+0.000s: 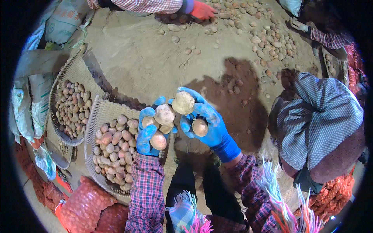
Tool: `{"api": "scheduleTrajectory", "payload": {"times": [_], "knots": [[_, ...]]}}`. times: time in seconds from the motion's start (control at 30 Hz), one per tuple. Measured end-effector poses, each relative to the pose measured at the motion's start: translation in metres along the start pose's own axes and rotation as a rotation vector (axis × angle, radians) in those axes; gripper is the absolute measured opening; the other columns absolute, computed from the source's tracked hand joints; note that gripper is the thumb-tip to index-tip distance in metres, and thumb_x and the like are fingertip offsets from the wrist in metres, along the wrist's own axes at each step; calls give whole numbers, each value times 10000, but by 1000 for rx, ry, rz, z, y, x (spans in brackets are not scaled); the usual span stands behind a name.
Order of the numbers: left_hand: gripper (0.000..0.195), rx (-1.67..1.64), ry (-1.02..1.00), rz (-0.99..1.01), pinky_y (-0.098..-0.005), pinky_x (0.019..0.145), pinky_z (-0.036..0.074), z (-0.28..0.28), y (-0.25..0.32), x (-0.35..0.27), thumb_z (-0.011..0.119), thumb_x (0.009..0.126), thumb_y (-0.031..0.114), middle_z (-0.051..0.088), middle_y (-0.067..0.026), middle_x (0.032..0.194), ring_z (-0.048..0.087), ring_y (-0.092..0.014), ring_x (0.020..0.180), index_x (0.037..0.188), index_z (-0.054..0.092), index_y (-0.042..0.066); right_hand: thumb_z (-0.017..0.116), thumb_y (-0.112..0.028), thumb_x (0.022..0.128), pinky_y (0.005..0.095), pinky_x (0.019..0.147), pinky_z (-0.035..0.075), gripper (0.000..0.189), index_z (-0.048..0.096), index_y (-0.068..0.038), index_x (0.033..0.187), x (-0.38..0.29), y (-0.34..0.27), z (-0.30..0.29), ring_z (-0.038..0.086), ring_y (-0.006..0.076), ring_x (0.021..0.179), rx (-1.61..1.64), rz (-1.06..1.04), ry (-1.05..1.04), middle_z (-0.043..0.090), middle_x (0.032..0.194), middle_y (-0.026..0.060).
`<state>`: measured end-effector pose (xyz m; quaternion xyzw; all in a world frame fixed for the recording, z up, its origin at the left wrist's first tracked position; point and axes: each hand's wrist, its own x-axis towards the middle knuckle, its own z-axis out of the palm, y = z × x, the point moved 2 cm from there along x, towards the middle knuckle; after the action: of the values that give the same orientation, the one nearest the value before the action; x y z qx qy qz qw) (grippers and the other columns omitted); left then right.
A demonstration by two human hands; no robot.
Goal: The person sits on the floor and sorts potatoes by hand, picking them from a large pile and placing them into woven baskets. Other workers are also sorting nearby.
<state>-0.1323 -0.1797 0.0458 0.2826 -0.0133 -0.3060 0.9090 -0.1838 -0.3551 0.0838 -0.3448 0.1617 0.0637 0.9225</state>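
Both my hands wear blue gloves and are raised close together over the dirt floor. Several potatoes (165, 114) are gathered in my left hand (146, 135), its fingers curled around them. My right hand (212, 121) grips two more: a large pale potato (183, 103) at the thumb and fingertips, and a smaller potato (200, 127) against the palm. The large one is close to the left hand's bunch; whether they touch I cannot tell. Just left of my left forearm sits a woven basket (92, 163) heaped with potatoes (116, 145).
A second potato-filled basket (52, 112) stands farther left. Loose potatoes (271, 43) spread across the far floor, where a red-gloved hand (203, 11) and another person's gloved hand (299, 25) reach. A person in a checked head covering (323, 116) is close at right. Filled red mesh sacks (84, 204) lie lower left.
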Motion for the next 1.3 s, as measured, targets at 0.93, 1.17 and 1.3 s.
{"api": "scheduleTrajectory", "payload": {"times": [0.93,1.17,1.3], "knots": [[520,-502,434,-116,-494,984,516,173,92,-250,577,913,246,507,-180,1418,560,-351,1237,1387,476,57,594,-285,988,278,586,558,486,483,-46,1396,-181,-27,184,690,182,779,-205,414,113,667,1131,119],[402,-488,885,-73,-471,821,543,85,95,-321,537,976,337,603,-64,1308,627,-295,1084,1347,524,182,630,-286,983,372,724,576,365,570,-124,1304,-156,99,204,599,149,1002,-339,651,172,604,1144,9],[377,-566,993,33,-498,919,515,23,131,-361,560,943,419,614,-44,1305,592,-273,1166,1256,596,211,630,-261,976,451,767,580,350,537,-145,1292,-138,195,234,564,218,1097,-288,754,313,560,1185,20]]}}
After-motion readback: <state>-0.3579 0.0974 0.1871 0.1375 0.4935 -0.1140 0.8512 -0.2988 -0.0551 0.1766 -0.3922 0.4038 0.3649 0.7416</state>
